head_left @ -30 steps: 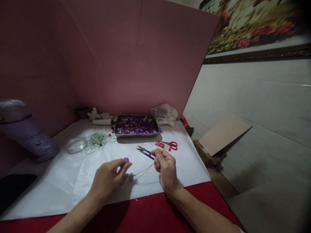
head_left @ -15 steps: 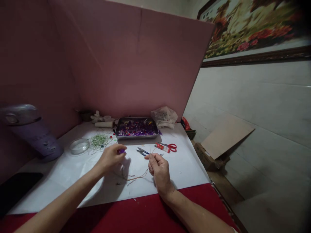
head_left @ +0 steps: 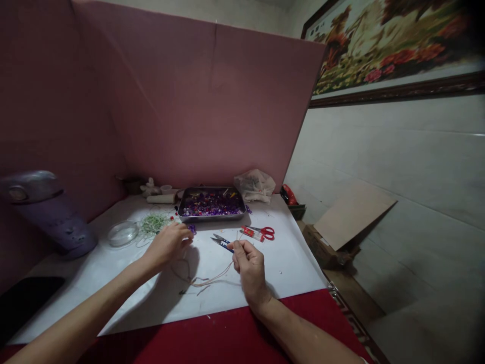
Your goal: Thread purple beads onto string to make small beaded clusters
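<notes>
My left hand [head_left: 168,247] is closed, fingertips together at a small purple beaded piece [head_left: 192,229], just in front of the bead tray. Its fingers partly hide the piece. My right hand [head_left: 249,265] pinches a thin brown cord [head_left: 220,275] between thumb and forefinger. The cord's short ends stick up above the thumb, and its length loops left across the white sheet, toward and under my left hand. Blue thread snips [head_left: 223,243] lie on the sheet, their handles hidden behind my right hand. A lighter [head_left: 251,233] and red-handled scissors [head_left: 267,232] lie beyond.
A metal tray [head_left: 212,218] of purple beads stands at the back, a plastic bag [head_left: 255,185] beside it. Left are a tangle of green thread [head_left: 153,223], a round clear dish [head_left: 123,233] and a purple bottle [head_left: 62,222]. A pink partition [head_left: 197,111] rises behind.
My left hand has moved up and away toward the tray with the purple piece, and more cord now lies looped on the sheet. My right hand keeps its pinch, shifted slightly left.
</notes>
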A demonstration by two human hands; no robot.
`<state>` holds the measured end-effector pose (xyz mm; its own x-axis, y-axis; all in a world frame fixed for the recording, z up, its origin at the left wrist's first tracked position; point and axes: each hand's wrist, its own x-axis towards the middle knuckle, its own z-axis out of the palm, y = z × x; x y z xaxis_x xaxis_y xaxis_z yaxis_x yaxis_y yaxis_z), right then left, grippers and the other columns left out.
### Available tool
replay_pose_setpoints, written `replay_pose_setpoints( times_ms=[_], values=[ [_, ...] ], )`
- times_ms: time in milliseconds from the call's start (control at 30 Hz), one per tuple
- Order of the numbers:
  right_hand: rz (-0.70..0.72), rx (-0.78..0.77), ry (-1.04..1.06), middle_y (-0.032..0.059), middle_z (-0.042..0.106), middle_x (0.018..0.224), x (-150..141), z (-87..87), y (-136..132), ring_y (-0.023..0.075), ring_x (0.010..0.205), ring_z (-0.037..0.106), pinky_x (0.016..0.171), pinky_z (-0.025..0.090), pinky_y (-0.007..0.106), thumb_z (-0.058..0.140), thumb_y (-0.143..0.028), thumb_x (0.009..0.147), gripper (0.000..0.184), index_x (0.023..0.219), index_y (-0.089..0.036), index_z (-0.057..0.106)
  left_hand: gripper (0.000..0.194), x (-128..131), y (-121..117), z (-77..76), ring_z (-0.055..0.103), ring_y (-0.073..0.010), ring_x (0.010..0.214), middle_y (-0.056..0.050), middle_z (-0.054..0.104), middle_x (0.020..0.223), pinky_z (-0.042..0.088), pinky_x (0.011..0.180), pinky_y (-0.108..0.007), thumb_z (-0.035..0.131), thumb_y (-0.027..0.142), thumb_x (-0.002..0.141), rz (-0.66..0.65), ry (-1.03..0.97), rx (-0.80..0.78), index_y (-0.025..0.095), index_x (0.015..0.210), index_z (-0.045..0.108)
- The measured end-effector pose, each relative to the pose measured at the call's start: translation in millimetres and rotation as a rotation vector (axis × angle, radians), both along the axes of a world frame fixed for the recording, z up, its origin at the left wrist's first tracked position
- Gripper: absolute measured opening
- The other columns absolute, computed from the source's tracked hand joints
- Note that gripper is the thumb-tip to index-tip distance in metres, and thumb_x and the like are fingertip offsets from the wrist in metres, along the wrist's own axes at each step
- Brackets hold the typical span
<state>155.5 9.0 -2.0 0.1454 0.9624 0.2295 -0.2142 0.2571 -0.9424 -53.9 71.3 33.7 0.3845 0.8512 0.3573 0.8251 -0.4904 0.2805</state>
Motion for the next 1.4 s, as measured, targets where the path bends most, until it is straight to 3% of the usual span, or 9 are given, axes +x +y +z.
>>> replay_pose_setpoints(
  times_ms=[133,267,367,433,567,700,800,1067,1400],
  values=[
    [0.003,-0.005,0.004,-0.008,0.03,0.049,0.4,-0.6,1.5,0.0066,0.044,0.024,0.041,0.018,0.021,0.053,-0.043,0.085,0.032,0.079,-0.013,0.061,0.015,-18.7,-16.3,-9.8,0.054,-0.022,0.063,-0.005,0.063,0.062,0.035,0.058,-0.03,0.056,0.029,0.072,0.077,-0.005,-0.147,0.021,0.062,0.063],
    [0.001,-0.007,0.005,-0.0085,0.028,0.048,0.2,-3.7,3.6,0.0063,0.044,0.021,0.041,0.016,0.021,0.052,-0.043,0.086,0.032,0.078,-0.013,0.06,0.011,-25.2,-26.1,-23.5,0.053,-0.0242,0.069,-0.006,0.062,0.066,0.036,0.063,-0.033,0.056,0.027,0.068,0.118,-0.089,-0.194,0.021,0.059,0.057],
    [-0.025,-0.001,-0.018,-0.0081,0.029,0.049,1.7,-3.7,5.5,0.0063,0.044,0.023,0.041,0.017,0.021,0.053,-0.043,0.085,0.031,0.078,-0.013,0.061,0.02,-26.2,-30.5,-23.5,0.053,-0.0215,0.066,-0.004,0.06,0.064,0.038,0.061,-0.032,0.046,0.03,0.076,0.118,-0.188,-0.212,0.021,0.059,0.051],
    [-0.046,-0.003,-0.016,-0.0076,0.031,0.049,3.2,-2.4,7.1,0.0063,0.045,0.024,0.041,0.017,0.021,0.054,-0.042,0.085,0.031,0.077,-0.013,0.061,0.025,-28.5,-32.3,-18.3,0.052,-0.0179,0.06,-0.001,0.058,0.062,0.039,0.056,-0.028,0.042,0.036,0.08,0.092,-0.373,-0.262,0.021,0.061,0.049],
    [-0.083,-0.028,0.045,-0.0074,0.033,0.049,6.2,0.3,12.4,0.0058,0.044,0.025,0.041,0.017,0.021,0.058,-0.042,0.082,0.031,0.075,-0.013,0.062,0.024,-37.4,-32.5,-8.1,0.044,-0.01,0.049,0.004,0.056,0.056,0.035,0.046,-0.02,0.068,0.037,0.067,0.09,-1.009,-0.436,0.019,0.062,0.054],
    [-0.118,-0.056,0.102,-0.0078,0.035,0.046,8.8,1.6,19.4,0.0049,0.042,0.024,0.039,0.014,0.02,0.061,-0.043,0.079,0.031,0.073,-0.012,0.062,0.023,-44.0,-30.2,-4.6,0.051,-0.0089,0.051,0.001,0.062,0.057,0.041,0.045,-0.015,0.08,0.019,0.051,0.279,-1.324,-0.493,0.017,0.066,0.062],
    [-0.131,-0.089,0.173,-0.0094,0.033,0.043,10.2,3.2,23.8,0.004,0.039,0.02,0.037,0.011,0.019,0.061,-0.043,0.078,0.03,0.075,-0.013,0.06,0.022,-43.4,-30.8,-0.3,0.058,-0.01,0.055,0.001,0.062,0.06,0.05,0.051,-0.017,0.073,0.007,0.056,0.306,-1.444,-0.601,0.018,0.073,0.063],
    [-0.135,-0.135,0.362,-0.0043,0.053,0.053,18.7,10.0,30.3,0.0018,0.034,0.027,0.035,0.011,0.017,0.063,-0.042,0.074,0.028,0.078,-0.015,0.055,0.025,-32.9,-33.7,9.4,0.062,-0.0121,0.052,-0.001,0.062,0.063,0.057,0.047,-0.023,0.051,-0.006,0.071,0.416,-1.616,-0.707,0.015,0.079,0.062],
    [-0.146,-0.167,0.514,0.002,0.067,0.072,28.7,8.4,36.5,0.0016,0.033,0.033,0.034,0.012,0.016,0.063,-0.035,0.074,0.021,0.076,-0.017,0.051,0.025,-31.5,-32.8,-1.4,0.062,-0.0123,0.053,-0.001,0.066,0.063,0.055,0.046,-0.018,0.056,-0.004,0.069,0.415,-1.59,-0.603,0.019,0.077,0.063]
  ],
)
